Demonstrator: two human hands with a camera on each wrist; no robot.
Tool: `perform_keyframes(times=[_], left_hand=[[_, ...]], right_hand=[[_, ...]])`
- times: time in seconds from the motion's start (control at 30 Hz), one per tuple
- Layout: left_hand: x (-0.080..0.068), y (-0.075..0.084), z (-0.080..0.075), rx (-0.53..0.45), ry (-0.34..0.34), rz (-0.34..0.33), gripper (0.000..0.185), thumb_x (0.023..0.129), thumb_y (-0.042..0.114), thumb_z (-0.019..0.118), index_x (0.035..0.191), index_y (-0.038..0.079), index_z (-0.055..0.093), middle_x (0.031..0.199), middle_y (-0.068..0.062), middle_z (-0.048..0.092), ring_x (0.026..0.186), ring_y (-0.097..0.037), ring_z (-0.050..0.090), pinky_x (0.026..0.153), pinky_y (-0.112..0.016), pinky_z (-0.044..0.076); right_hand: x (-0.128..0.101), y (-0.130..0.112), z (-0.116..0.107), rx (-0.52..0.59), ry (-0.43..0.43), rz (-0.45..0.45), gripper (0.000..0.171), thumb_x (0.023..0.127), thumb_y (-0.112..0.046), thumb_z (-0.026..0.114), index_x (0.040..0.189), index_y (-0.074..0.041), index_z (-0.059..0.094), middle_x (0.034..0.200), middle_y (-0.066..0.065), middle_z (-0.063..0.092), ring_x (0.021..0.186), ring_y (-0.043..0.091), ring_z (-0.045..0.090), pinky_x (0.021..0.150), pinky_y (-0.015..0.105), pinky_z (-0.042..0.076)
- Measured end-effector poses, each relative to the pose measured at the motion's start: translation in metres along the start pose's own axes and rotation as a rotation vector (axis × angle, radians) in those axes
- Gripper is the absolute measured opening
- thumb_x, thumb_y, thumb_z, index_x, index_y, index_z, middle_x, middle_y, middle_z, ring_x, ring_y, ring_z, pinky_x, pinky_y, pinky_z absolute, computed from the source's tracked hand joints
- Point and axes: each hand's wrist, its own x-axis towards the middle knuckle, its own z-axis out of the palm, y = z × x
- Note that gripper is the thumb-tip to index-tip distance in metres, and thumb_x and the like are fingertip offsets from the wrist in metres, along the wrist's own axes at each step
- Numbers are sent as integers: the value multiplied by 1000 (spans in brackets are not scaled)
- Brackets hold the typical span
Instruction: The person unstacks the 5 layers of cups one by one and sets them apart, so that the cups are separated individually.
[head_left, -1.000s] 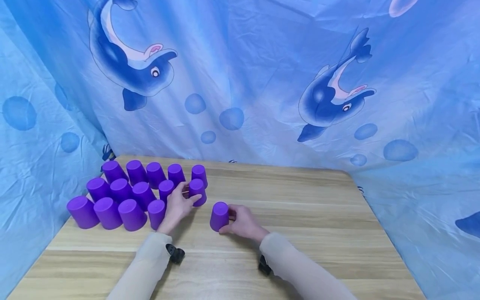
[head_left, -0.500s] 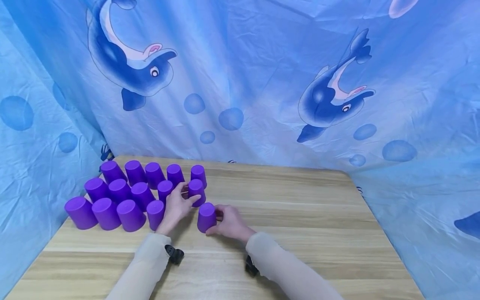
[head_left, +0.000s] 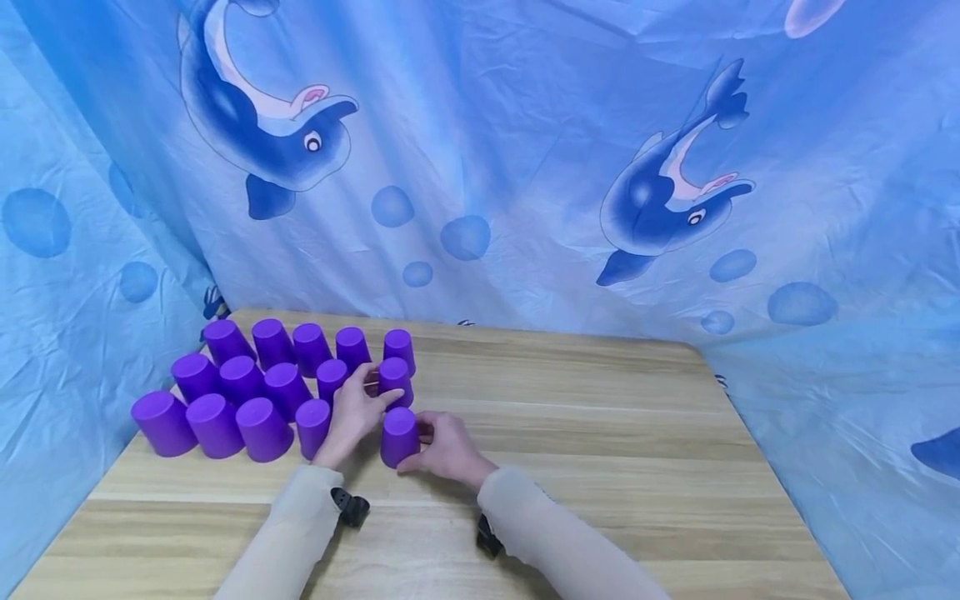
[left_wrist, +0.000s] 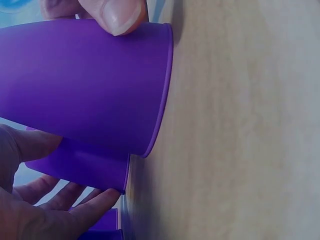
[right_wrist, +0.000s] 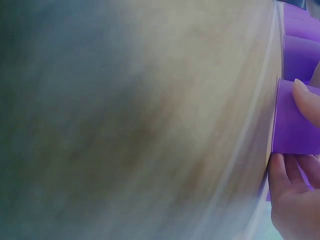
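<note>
My left hand grips an upside-down purple cup, thumb on the near side and fingers on the far side. In front of it, an inverted purple cup is held from the right by my right hand. In the left wrist view this nearer cup partly covers the left hand's cup, and its rim is at the wooden tabletop. The right wrist view catches my right thumb and fingers pinching the cup at the frame's edge.
Left of my hands, several more inverted purple cups stand in three rows on the wooden table. Another cup stands behind the left hand's cup. A blue dolphin-print curtain hangs around the table's back and sides.
My right hand has moved left with its cup, which now stands in front of the left hand's cup. The left hand keeps its hold and its place.
</note>
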Motion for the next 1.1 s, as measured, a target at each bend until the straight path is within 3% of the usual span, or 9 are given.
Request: perform_keyframes(times=[0.43, 0.73, 1.1], left_hand=[[-1, 1, 1, -9, 2, 4, 60, 84, 18, 76, 133, -2, 47, 121, -27, 58, 111, -39, 56, 94, -48, 45], [0, 1, 1, 11, 5, -9, 59, 84, 15, 75, 133, -1, 46, 122, -27, 57, 112, -40, 55, 95, -49, 44], [-1, 4, 2, 5, 7, -13, 59, 84, 13, 74, 133, -2, 45, 122, -28, 57, 111, -40, 55, 94, -49, 45]], right_hand=[[0, 3, 3, -11, 5, 13, 67, 60, -13, 92, 120, -3, 62, 110, 1, 66, 95, 9, 63, 84, 22, 51], [-2, 3, 3, 48, 10, 29, 67, 62, -7, 90, 121, -1, 61, 113, 6, 65, 100, 14, 63, 86, 23, 50], [-3, 3, 1, 3, -2, 39, 63, 63, -7, 89, 120, -4, 62, 114, 3, 65, 102, 13, 61, 88, 22, 49]])
